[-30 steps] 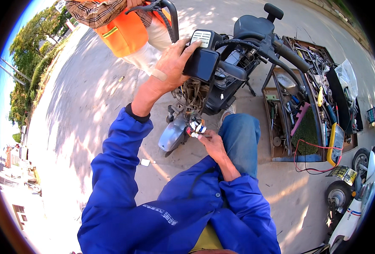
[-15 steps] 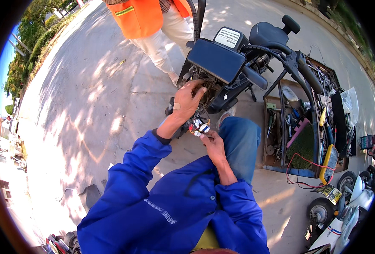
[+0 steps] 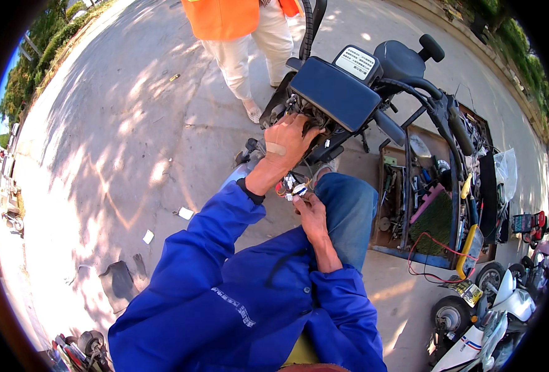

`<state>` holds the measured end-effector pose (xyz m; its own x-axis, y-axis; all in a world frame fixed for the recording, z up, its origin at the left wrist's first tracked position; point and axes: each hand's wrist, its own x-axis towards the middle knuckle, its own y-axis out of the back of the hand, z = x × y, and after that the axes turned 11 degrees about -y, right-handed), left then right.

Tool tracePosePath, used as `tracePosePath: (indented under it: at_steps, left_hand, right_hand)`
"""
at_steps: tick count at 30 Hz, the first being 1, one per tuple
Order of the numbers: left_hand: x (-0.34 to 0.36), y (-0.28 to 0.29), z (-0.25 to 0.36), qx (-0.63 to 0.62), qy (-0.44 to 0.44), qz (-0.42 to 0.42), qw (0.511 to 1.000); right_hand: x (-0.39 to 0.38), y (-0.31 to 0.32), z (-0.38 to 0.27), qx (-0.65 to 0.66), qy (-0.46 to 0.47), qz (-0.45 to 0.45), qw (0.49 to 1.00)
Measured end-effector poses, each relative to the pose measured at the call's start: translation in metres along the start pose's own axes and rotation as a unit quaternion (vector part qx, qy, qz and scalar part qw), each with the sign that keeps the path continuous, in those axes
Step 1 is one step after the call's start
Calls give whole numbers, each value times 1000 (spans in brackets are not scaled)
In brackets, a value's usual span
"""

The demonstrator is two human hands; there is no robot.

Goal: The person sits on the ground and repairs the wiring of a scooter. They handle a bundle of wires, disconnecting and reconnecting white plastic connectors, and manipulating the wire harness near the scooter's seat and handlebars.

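A dark electric scooter or bike stands in front of me, with a flat black panel (image 3: 335, 94) above its opened wiring (image 3: 308, 115). My left hand (image 3: 287, 142), a plaster on its back, reaches into that wiring. Its fingers are bent and closed, but their tips are hidden among the dark parts. Below it, my right hand (image 3: 313, 215) pinches a bundle of coloured wires with white connectors (image 3: 295, 188), close to my bent knee.
On the right stands a metal toolbox (image 3: 383, 239) full of tools, a yellow meter (image 3: 469, 251) with red leads by its edge. Parked scooters (image 3: 473, 322) are at lower right. A person in an orange vest (image 3: 221, 18) stands beyond the bike. Dark scraps (image 3: 118, 286) lie at left.
The view has shifted a little. My left hand has pushed deeper into the wiring, its fingertips now less visible. My right hand still holds the connectors in much the same place.
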<state>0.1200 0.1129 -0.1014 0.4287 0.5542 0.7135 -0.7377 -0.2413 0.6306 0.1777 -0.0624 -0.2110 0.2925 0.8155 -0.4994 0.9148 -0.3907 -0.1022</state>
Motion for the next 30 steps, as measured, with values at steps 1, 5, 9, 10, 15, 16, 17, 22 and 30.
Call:
tracePosePath:
  at_steps: [1,5,9,10,15,16,17,22,30]
  left_hand:
    - [1,0,-1,7,-16,8,1000]
    - [-1,0,-5,35,-44,7,998]
    - [-1,-1,-6,41,-58,-4,997]
    - [-1,-2,-6,41,-60,-8,997]
    - [-2,-5,-11,46,-71,11,996]
    - [-2,-7,-14,46,-74,15,996]
    - [-3,-9,-16,46,-81,22,995]
    - [-2,-8,-17,34,-96,29,994]
    - [6,13,3,73,-55,-47,995]
  right_hand:
    - [2,0,3,9,4,-1,1000]
    - [2,1,1,-8,1,3,1000]
    - [3,2,2,-6,-1,3,1000]
    - [1,1,-1,-3,0,1,1000]
    - [1,3,2,2,5,-3,1000]
    - [2,3,3,-1,6,-3,1000]
    - [2,3,4,-3,7,-3,1000]
    - [2,3,1,-1,0,5,1000]
    - [1,2,1,0,2,5,1000]
